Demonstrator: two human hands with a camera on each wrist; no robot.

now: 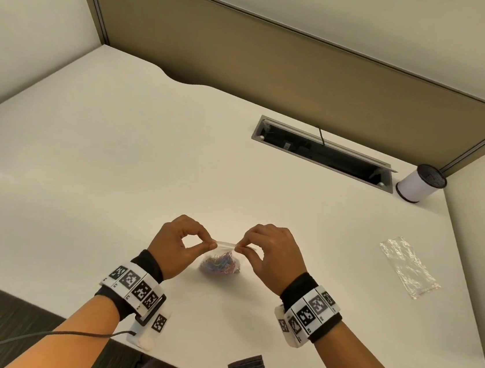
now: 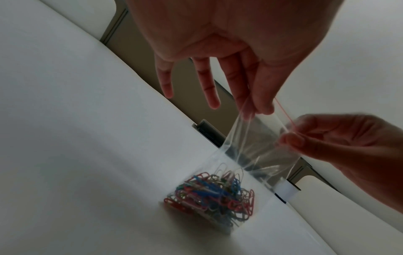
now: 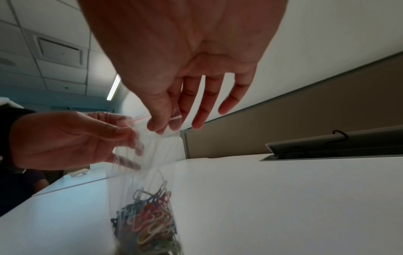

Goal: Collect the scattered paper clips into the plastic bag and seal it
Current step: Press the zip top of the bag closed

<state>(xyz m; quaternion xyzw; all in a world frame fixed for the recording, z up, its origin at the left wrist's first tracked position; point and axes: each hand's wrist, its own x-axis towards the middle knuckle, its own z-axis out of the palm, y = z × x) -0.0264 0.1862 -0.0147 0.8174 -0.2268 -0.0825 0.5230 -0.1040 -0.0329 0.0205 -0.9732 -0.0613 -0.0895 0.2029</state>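
A small clear zip bag (image 1: 225, 250) hangs upright just above the white desk (image 1: 116, 169), its bottom full of coloured paper clips (image 1: 221, 264). My left hand (image 1: 211, 244) pinches the bag's top left corner between thumb and forefinger. My right hand (image 1: 239, 246) pinches the top right corner the same way. In the left wrist view the left hand (image 2: 259, 110) holds the red-lined top strip of the bag (image 2: 257, 146) above the clips (image 2: 213, 195). The right wrist view shows the right hand (image 3: 161, 127) pinching the strip over the clips (image 3: 148, 224).
An empty clear plastic wrapper (image 1: 408, 266) lies on the desk to the right. A white cup with a dark mesh top (image 1: 419, 183) stands at the back right beside an open cable tray (image 1: 323, 153). A tan partition (image 1: 279, 61) backs the desk.
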